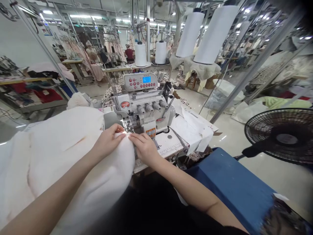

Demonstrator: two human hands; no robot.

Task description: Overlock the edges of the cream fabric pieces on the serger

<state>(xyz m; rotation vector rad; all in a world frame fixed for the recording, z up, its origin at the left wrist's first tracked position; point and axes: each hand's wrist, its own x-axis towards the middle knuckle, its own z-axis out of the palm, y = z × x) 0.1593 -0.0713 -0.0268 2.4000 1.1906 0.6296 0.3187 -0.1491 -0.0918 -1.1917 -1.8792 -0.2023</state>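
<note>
A bulky white padded fabric fills the lower left and runs up to the needle area of a white overlock sewing machine. My left hand grips a fold of this fabric just left of the presser foot. My right hand presses its fingers on the same fold, right beside the left fingertips. The fabric edge under the presser foot is hidden by my fingers and the machine. The machine has a lit blue display panel at its top.
Thread cones stand behind the machine, with larger white cones to the right. White cloth lies on the table's right side. A blue padded surface sits at lower right, beside a black fan. A person in red stands far back.
</note>
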